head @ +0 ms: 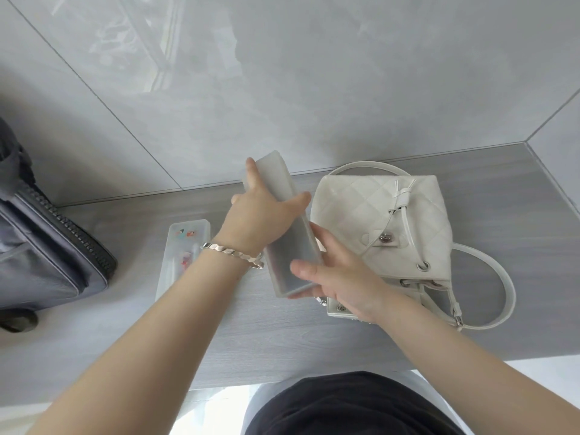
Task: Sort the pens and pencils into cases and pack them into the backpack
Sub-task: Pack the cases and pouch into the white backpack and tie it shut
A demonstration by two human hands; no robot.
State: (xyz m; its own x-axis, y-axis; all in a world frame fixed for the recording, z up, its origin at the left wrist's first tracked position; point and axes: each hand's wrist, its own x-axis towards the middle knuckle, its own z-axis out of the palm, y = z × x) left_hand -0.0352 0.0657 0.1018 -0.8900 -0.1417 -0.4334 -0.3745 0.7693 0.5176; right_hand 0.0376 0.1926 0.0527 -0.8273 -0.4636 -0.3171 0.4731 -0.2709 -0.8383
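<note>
Frosted case [290, 259], seemingly closed, between fingers [299, 269]

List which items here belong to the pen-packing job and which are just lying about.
Job: frosted case, held by left hand and right hand; stickered case on the table; white backpack.
Lying about: dark zipped bag at the left edge.
</note>
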